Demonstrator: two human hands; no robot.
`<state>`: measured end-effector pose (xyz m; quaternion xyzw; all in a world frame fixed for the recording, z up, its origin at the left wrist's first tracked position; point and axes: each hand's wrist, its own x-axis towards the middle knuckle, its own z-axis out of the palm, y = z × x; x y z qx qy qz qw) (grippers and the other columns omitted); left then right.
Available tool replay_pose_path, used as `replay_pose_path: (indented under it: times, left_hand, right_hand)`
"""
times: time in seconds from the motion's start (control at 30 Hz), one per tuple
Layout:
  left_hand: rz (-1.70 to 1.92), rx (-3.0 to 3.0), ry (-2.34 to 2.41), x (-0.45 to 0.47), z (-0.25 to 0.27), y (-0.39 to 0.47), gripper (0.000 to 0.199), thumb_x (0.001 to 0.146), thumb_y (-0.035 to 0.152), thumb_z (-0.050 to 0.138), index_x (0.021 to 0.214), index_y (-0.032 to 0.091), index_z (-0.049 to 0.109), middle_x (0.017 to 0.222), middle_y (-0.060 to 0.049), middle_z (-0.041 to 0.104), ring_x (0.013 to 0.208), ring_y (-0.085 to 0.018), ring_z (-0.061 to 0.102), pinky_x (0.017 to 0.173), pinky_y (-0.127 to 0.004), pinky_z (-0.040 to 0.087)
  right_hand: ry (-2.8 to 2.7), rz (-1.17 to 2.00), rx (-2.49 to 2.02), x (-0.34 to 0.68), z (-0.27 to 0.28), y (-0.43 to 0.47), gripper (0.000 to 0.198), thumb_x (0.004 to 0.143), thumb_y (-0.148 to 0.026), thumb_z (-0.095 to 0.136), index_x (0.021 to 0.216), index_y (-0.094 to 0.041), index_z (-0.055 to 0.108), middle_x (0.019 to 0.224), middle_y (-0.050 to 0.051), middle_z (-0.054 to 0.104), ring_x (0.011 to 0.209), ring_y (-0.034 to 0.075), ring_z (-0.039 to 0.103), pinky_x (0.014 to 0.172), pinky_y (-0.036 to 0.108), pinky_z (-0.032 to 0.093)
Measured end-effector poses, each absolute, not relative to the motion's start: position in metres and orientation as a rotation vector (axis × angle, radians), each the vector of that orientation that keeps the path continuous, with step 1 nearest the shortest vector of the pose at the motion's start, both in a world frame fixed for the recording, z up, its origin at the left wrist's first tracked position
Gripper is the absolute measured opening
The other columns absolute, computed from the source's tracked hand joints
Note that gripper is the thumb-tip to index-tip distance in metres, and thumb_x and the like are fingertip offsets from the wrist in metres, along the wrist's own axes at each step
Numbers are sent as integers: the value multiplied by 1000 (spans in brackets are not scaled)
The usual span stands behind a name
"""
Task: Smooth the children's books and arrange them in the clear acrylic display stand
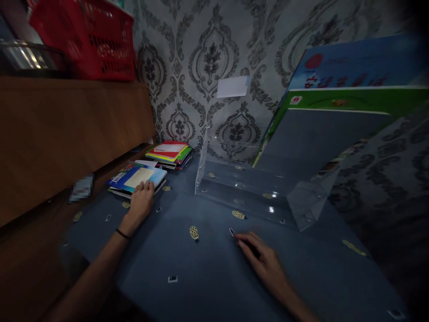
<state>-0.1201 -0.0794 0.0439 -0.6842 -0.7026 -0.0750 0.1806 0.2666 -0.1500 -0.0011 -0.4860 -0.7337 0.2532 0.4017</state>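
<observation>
At the left, my left hand (142, 197) is on the near edge of a blue book (154, 175), the top one of a low stack. Its fingers bend over the cover, and the thumb is hidden. My right hand (263, 259) rests low over the blue pineapple-print tabletop (208, 268), loosely curled, thumb and forefinger a little apart with nothing between them. Beyond it stands a clear plastic book rack (241, 197). Large picture books with a green cover (362, 98) and a blue cover (355, 58) lean in the rack's right part.
Behind the blue book lies another stack of books (169, 152) with a red one on top. A wooden cabinet (73, 134) borders the table at left, carrying a red plastic basket (87, 40) and a metal bowl (30, 58). Patterned wallpaper (214, 49) covers the wall behind.
</observation>
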Motion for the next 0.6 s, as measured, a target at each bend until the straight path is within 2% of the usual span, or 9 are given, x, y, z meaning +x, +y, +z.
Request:
replay_pose_path:
  times: [0.17, 0.3, 0.4, 0.6]
  left_hand:
    - [-190, -1980, -1914, -115, 41, -92, 45, 94, 4, 40, 135, 7, 59, 140, -22, 61, 134, -35, 54, 108, -46, 45]
    - [-345, -2056, -1821, -107, 34, -102, 36, 99, 16, 44, 129, 13, 64, 134, -19, 66, 130, -34, 58, 104, -47, 48]
    - [-482, -2114, -1687, -99, 27, -109, 31, 101, 23, 47, 122, 16, 68, 126, -17, 71, 122, -31, 63, 100, -44, 50]
    - [-590, -2220, -1314, -77, 21, -129, 22, 101, 26, 53, 113, 18, 70, 112, -12, 76, 101, -25, 70, 86, -37, 50]
  right_hand:
    - [-1837, 656, -1240, 265, -3, -149, 32, 94, -49, 53, 97, -27, 76, 89, 7, 74, 83, 25, 72, 71, 37, 60]
    - [-1840, 647, -1231, 264, -1, -149, 30, 93, -48, 54, 95, -27, 75, 86, 7, 73, 82, 25, 72, 74, 38, 60]
    - [-1853, 650, -1228, 264, 1, -150, 31, 94, -48, 52, 96, -27, 75, 86, 7, 73, 80, 25, 71, 72, 37, 59]
    - [-1848, 677, -1217, 262, 3, -151, 30, 94, -45, 52, 94, -26, 75, 86, 7, 72, 82, 24, 70, 74, 37, 58]
